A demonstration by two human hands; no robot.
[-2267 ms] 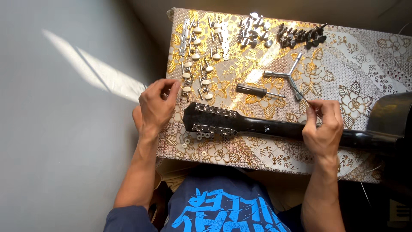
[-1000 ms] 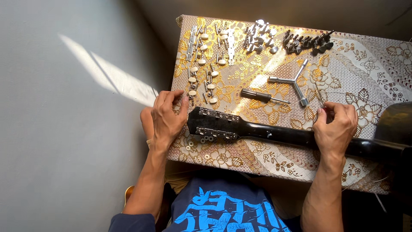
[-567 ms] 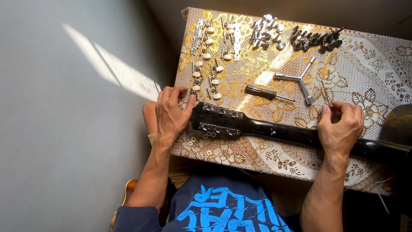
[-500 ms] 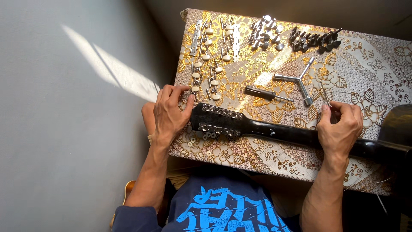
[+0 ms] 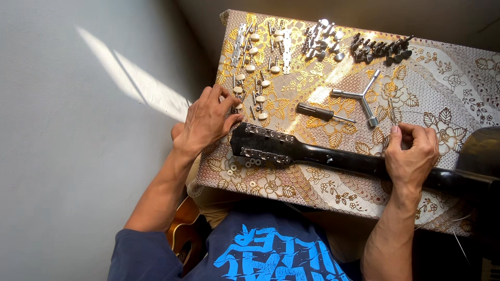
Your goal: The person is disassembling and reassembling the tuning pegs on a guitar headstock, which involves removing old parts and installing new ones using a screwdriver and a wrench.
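Observation:
A black guitar lies across the table with its headstock (image 5: pixel 265 144) pointing left and its neck (image 5: pixel 338 158) running right. My left hand (image 5: pixel 205 122) rests at the headstock's left end, fingertips pinching a small tuning peg (image 5: pixel 237 104) among the loose ones. My right hand (image 5: pixel 411 156) grips the guitar neck further right, thumb and fingers curled over it. Small washers (image 5: pixel 250 164) lie beside the headstock's near edge.
A table (image 5: pixel 312 192) with a gold floral cloth holds rows of tuning pegs (image 5: pixel 255 52), a heap of silver tuners (image 5: pixel 323 36), black tuners (image 5: pixel 380 47), a screwdriver (image 5: pixel 323 113) and a Y-shaped wrench (image 5: pixel 362 96). Another guitar (image 5: pixel 182 237) stands below left.
My left hand has slid from the headstock's end up to the loose pegs and closed on one. The right hand stays on the neck. The camera drifted slightly.

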